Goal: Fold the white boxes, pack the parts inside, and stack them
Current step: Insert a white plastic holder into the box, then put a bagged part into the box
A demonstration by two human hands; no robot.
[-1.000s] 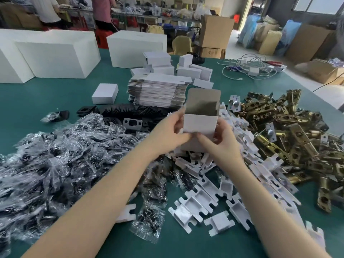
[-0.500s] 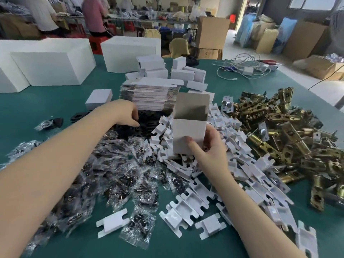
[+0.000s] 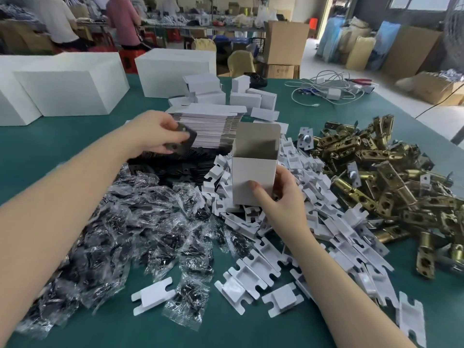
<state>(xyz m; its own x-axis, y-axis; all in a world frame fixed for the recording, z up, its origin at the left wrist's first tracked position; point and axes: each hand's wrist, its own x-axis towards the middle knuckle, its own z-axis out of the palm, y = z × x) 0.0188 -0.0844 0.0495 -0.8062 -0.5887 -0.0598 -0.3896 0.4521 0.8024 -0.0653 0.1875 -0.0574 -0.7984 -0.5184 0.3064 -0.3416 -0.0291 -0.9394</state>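
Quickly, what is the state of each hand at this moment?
Left hand: closed, pinching a dark metal plate.
Right hand: closed, holding the open white box upright.

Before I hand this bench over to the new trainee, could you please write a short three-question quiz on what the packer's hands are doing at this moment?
1. True or false: the white box held by the right hand stands upright with its top flap open.
2. What does the left hand pinch? A) a brass latch B) a black plate C) a bag of screws
3. Fill in: the pile of brass latches lies to the ____ of the open box.

Key: 1 true; 2 B, the black plate, lifted in front of the stack of flat cartons; 3 right.
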